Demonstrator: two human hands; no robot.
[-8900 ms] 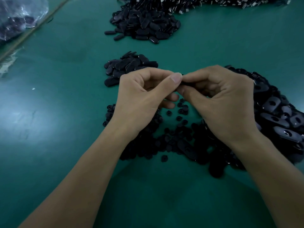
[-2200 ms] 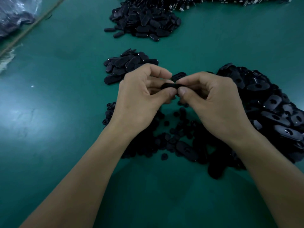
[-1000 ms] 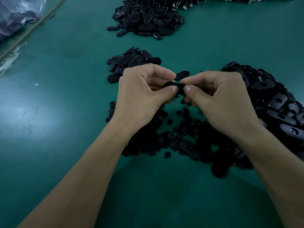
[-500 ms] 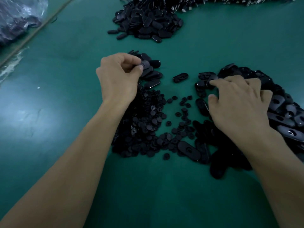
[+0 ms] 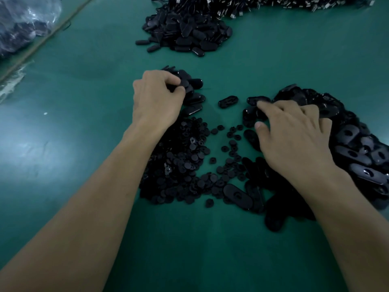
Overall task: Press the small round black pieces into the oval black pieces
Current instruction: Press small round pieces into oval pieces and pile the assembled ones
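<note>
Landmark: a single glossy black oval plastic piece (image 5: 228, 101) with an open slot in its face lies alone on the smooth dark green desk (image 5: 273, 60). Every place below is given from it.
Left hand: the left hand (image 5: 156, 100) is to its left. The fingers (image 5: 166, 79) are curled, tips down on a small pile of closed-faced black ovals (image 5: 194, 98). I cannot tell whether they clamp one.
Right hand: the right hand (image 5: 294, 135) is to its right, fingers (image 5: 271, 107) apart and lightly bent, with nothing held. The index tip touches an oval at the near edge of the big heap of slotted black oval pieces (image 5: 347, 142).
Round pieces: the small round black pieces (image 5: 183, 161) lie in a loose heap nearer the person than the landmark, between the two forearms.
Risk, mixing: the small pile touches the round heap, so a piece set down carelessly could probably slide in among the unfitted parts.
Risk, double pick: the heaped ovals overlap, so spread fingers may drag up two at once or knock some towards the rounds.
Risk, misfit: everything is black in dim light, so a round piece could be seated crooked or on the wrong face without being noticed.
Shapes: the ovals are flat, long and round-ended. The rounds are button-like, and some show a raised centre.
Surfaces: the ovals look hard and shiny, so likely slippery. The rounds look duller.
Beyond the landmark: a larger pile of black ovals (image 5: 185, 36) lies there. A crinkled clear plastic bag (image 5: 23, 24) is far to the left.
</note>
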